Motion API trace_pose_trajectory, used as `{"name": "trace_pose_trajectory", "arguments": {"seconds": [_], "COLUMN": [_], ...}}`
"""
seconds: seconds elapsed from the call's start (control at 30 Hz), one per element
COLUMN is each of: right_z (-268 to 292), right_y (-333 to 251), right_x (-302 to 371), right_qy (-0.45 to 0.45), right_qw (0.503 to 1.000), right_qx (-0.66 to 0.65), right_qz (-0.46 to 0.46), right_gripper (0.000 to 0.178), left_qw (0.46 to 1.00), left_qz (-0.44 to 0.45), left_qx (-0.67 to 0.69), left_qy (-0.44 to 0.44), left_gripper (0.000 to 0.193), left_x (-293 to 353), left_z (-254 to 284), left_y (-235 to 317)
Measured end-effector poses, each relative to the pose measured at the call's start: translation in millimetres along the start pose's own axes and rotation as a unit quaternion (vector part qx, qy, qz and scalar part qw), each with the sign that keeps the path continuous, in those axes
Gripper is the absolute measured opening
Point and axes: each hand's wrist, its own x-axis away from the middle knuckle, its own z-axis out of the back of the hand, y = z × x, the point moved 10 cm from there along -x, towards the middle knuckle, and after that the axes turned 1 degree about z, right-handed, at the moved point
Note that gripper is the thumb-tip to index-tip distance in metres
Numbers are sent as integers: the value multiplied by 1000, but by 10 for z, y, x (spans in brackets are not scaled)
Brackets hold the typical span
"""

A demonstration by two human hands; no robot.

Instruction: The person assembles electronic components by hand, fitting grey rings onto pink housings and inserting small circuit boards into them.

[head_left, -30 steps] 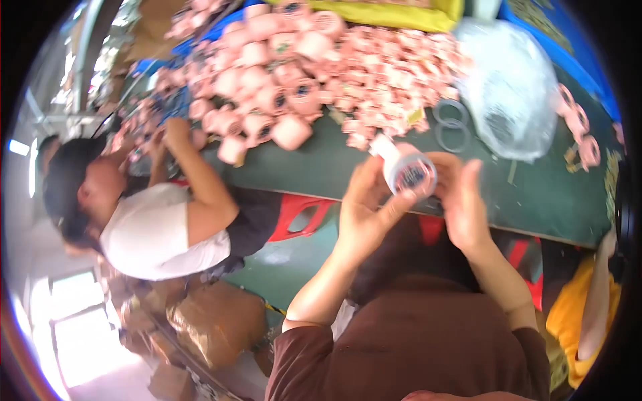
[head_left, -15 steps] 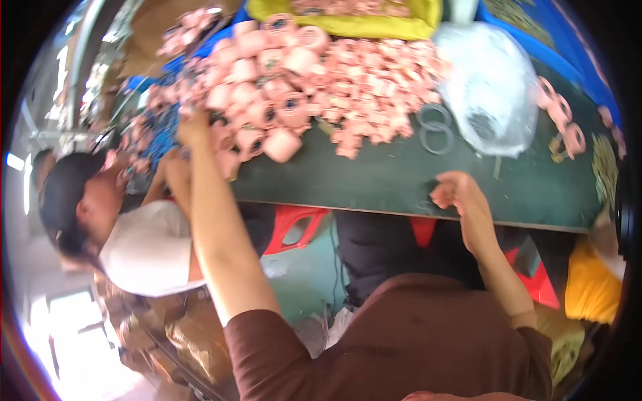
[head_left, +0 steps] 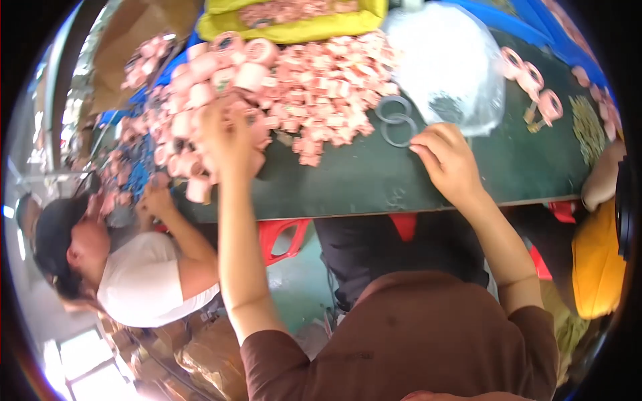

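My left hand (head_left: 229, 144) reaches over the heap of round pink plastic parts (head_left: 200, 69). Its fingers are blurred among the parts, so whether they grip one cannot be made out. At the middle right of the table, my right hand (head_left: 449, 160) has its thumb and fingers drawn together in a pinch. Anything between those fingertips is too small or hidden to name. Just left of the fingertips lie two thin grey rings (head_left: 400, 142), overlapping flat on the dark green tabletop. A pile of small pink clips (head_left: 328, 90) sits between the round parts and the rings.
A yellow tray (head_left: 294, 33) with small pink pieces stands behind the piles. A clear plastic bag (head_left: 447, 67) lies behind my right hand. Several pink round pieces (head_left: 530, 79) and thin metal pieces (head_left: 588, 130) are farther right. A co-worker (head_left: 144, 274) sits at the left.
My left hand has moved right over the round parts. My right hand has gone forward beside the grey rings. The head view has shifted, moving the table's contents leftward and up.
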Motion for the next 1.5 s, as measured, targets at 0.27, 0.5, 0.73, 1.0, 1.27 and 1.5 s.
{"name": "trace_pose_trajectory", "arguments": {"seconds": [0.27,0.5,0.73,1.0,1.27,1.5], "right_z": [-333,-135,-245,-86,-227,-426], "right_y": [55,407,563,480,425,280], "right_x": [-363,-247,178,464,650,696], "right_qy": [-61,-8,15,-1,13,-53], "right_qw": [994,986,792,748,677,558], "right_qx": [78,-126,-528,-582,-617,-710], "right_qz": [38,-105,-307,-320,-401,-426], "right_gripper": [16,10,19,26,31,31], "left_qw": [981,943,979,832,353,284], "left_qz": [44,165,159,275,484,509], "left_qx": [-186,-215,-116,479,790,804], "left_qy": [-37,-194,-47,39,-133,-120], "left_gripper": [64,89,93,47,51,59], "left_x": [-291,-517,-529,-55,1484,1956], "left_z": [-349,-799,-702,-199,-932,-992], "left_y": [83,-71,-405,-21,1101,1298]}}
